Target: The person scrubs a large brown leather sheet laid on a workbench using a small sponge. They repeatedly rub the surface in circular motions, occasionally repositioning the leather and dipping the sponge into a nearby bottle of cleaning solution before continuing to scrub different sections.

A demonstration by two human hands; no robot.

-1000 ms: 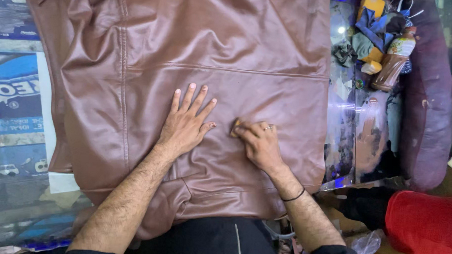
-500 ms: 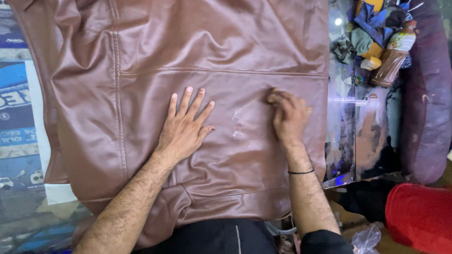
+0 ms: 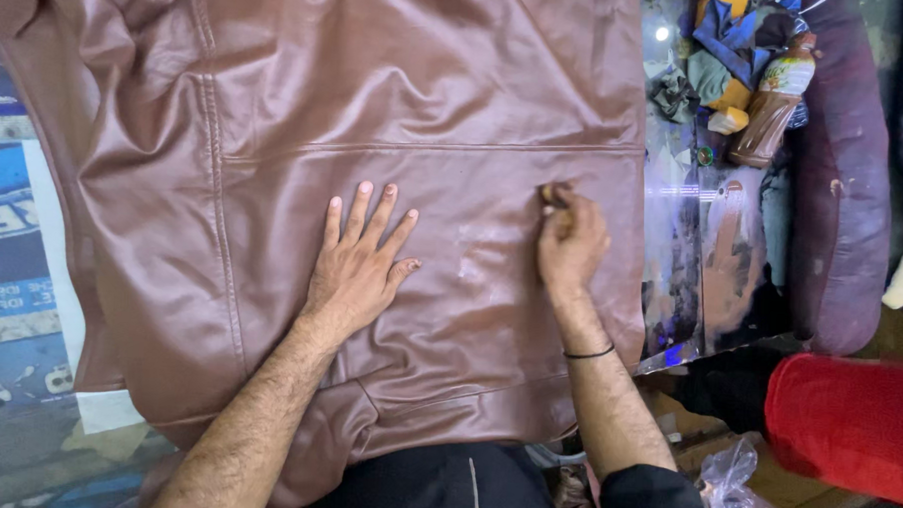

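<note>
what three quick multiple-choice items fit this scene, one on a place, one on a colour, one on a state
1. Where does the left hand lie?
A. flat on the jacket
B. on the bottle
C. in the air

2. What colour is the jacket?
A. black
B. reddish brown
C. green

3. How is the right hand posed?
A. spread flat
B. fingers curled on a small pad
C. hanging off the table

Key: 1 A, palm and spread fingers press the leather; 2 B, glossy reddish brown throughout; 3 B, fingertips pinch a small pad near the seam.
</note>
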